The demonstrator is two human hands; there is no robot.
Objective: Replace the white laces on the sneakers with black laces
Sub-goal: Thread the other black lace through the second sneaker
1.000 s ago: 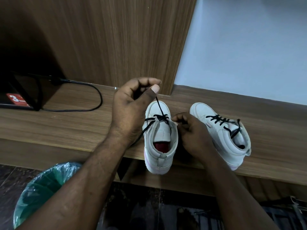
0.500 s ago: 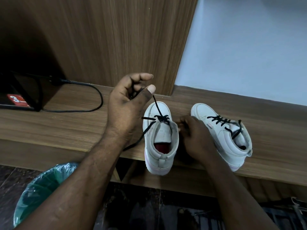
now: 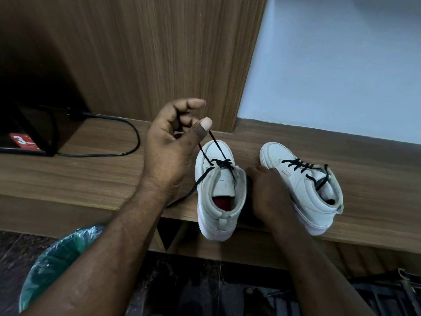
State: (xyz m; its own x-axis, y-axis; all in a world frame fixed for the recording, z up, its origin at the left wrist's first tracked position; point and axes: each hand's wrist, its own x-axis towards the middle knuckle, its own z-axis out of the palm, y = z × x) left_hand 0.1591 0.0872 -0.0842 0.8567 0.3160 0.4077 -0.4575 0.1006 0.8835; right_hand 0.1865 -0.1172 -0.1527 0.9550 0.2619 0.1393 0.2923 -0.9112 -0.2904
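Two white high-top sneakers stand on a wooden shelf (image 3: pixel 91 179). The left sneaker (image 3: pixel 219 197) has a black lace (image 3: pixel 224 163) crossed through its lower eyelets only. My left hand (image 3: pixel 173 147) is raised beside its toe and pinches one lace end between thumb and fingers, pulling it up taut. The other lace end trails off the shoe's left side, under my left wrist. My right hand (image 3: pixel 266 192) grips the right side of this sneaker's collar. The right sneaker (image 3: pixel 303 185) has its own black lace threaded further up.
A black cable (image 3: pixel 123 142) loops across the shelf at the left, next to a dark device with a red sticker (image 3: pixel 21 141). A wood panel rises behind the shelf. A bin lined with green plastic (image 3: pixel 59 258) stands on the floor below left.
My left hand has lifted slightly and its fingers have loosened, with the lace still pulled taut. My right hand has slid a little down the sneaker's side.
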